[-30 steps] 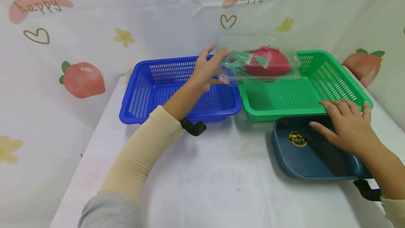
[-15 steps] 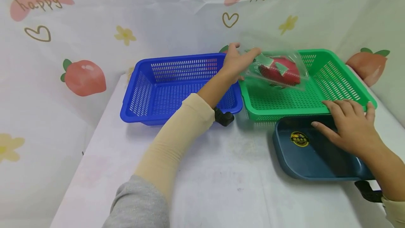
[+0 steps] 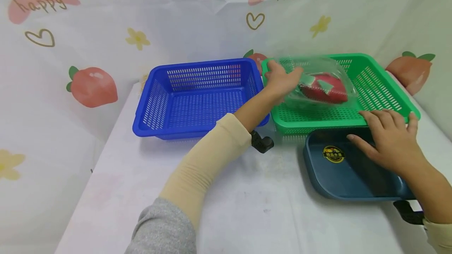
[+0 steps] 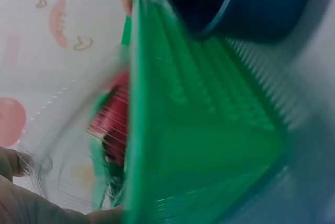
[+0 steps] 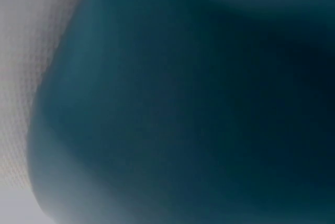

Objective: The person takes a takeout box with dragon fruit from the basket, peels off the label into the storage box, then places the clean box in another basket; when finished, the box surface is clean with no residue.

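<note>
My left hand (image 3: 282, 79) grips the left end of a clear plastic box (image 3: 310, 66). A red and green dragon fruit (image 3: 328, 88) shows through its wall. The box is lowered inside the green basket (image 3: 319, 120), tilted down to the right; whether it touches the bottom I cannot tell. In the left wrist view, thumb and fingers lie at the end of the box (image 4: 68, 140), with the dragon fruit (image 4: 116, 116) behind the basket's rim. My right hand (image 3: 395, 144) lies over a dark blue tray (image 3: 353, 179), its loosely bent fingertips at the green basket's near rim.
Left of the green basket stands a blue basket (image 3: 197, 132), with nothing seen in it. Both baskets stand near the patterned backdrop (image 3: 169, 19). The white tabletop (image 3: 254, 214) stretches out in front of them. The dark blue tray (image 5: 157, 103) fills the right wrist view, blurred.
My left hand has carried the box with the dragon fruit to the right and down, from above the gap between the baskets into the green basket. The right hand has stayed in place.
</note>
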### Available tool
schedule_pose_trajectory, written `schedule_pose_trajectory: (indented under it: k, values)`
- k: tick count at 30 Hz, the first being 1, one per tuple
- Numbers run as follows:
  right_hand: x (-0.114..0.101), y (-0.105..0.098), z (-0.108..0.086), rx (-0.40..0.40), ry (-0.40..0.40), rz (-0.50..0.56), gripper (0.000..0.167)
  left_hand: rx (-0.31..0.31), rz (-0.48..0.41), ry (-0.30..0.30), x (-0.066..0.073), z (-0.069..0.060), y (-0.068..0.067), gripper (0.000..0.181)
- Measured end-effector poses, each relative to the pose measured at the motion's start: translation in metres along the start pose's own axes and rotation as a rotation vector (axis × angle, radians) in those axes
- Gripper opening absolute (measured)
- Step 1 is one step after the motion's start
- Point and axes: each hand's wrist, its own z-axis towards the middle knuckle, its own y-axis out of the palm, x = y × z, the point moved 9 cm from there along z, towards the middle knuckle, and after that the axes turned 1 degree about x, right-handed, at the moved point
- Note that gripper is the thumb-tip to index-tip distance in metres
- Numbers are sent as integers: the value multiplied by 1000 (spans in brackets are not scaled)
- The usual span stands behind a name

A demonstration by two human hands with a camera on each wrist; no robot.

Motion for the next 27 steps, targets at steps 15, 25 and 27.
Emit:
schedule_pose_trajectory:
  k: [15,25,27]
  values:
    - [-1,3,1,2,1,8,78,-14,-112,-91,-27,-3,29,78]
    - [1,4,-1,13,3,28,78,-157,-37,-150,-31,-3,29,82]
    - [0,6,-2,6,8,45,77,-194,-9,-104,-29,-10,25,79]
